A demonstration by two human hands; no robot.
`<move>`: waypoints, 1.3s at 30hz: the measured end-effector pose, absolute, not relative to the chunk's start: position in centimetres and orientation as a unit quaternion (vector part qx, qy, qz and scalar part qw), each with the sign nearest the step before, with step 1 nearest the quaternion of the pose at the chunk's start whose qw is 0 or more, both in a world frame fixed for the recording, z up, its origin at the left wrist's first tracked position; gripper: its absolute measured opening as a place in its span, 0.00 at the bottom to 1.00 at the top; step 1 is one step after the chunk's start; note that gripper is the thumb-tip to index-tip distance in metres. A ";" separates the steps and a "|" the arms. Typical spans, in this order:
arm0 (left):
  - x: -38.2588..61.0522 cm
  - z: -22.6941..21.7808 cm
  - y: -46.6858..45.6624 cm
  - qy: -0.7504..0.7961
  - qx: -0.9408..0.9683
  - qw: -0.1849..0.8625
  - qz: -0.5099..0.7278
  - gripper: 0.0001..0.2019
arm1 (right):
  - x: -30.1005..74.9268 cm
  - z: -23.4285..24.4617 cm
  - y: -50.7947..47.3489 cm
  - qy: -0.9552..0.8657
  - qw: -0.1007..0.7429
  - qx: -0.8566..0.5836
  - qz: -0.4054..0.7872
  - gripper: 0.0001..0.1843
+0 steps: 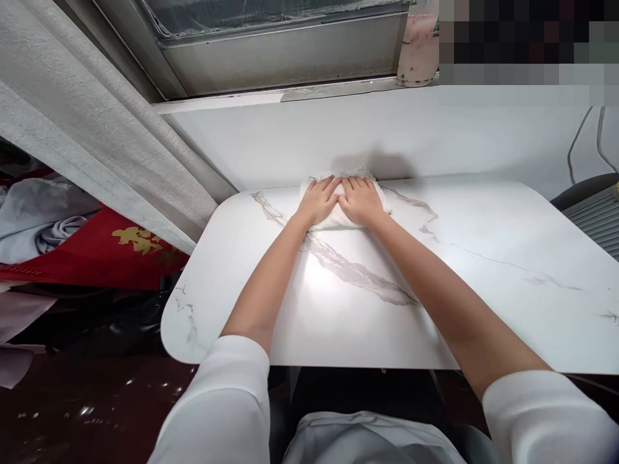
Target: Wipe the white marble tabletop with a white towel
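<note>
A white cloth (pixel 333 220) lies bunched at the far edge of a white marble-patterned table (pixel 483 283), against the wall. My left hand (pixel 318 200) and my right hand (pixel 360 200) lie side by side on top of it. The fingers of both are stretched out flat and pressed down on the cloth, pointing at the wall. Both arms reach straight out over the table, with white sleeves near the camera.
A grey curtain (pixel 97 129) hangs at the left beside a window frame (pixel 280 58). Red and grey fabrics (pixel 97 251) are piled left of the table. A dark chair back (pixel 590 206) and cables stand at the right. A pink cup-like object (pixel 418 48) sits on the sill.
</note>
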State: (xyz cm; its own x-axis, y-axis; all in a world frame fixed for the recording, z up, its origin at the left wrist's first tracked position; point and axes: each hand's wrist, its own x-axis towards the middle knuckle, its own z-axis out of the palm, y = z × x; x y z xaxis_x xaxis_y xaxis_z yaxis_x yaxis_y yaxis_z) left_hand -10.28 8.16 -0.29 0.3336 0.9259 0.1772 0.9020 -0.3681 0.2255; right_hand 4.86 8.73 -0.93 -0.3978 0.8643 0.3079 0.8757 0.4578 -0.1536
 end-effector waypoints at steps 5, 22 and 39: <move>-10.1 -0.4 8.4 0.565 0.813 0.033 0.134 0.25 | 4.9 -1.1 9.2 -0.835 0.179 -0.519 -0.021 0.27; -3.3 0.1 -7.6 0.553 0.823 0.034 0.123 0.26 | 12.6 -1.2 -6.4 -0.862 0.128 -0.484 -0.080 0.32; 0.5 0.3 -17.5 0.527 0.840 0.057 0.116 0.29 | 16.8 -1.5 -16.3 -0.864 0.173 -0.459 -0.114 0.30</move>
State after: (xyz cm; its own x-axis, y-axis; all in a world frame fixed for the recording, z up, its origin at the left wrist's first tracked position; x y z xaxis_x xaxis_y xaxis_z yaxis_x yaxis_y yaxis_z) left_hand 0.47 -17.46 0.34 0.4170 0.8989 0.1345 0.8725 -0.4374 0.2178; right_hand 16.80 -16.31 -1.46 -0.5194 0.7530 0.4041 0.8319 0.5536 0.0377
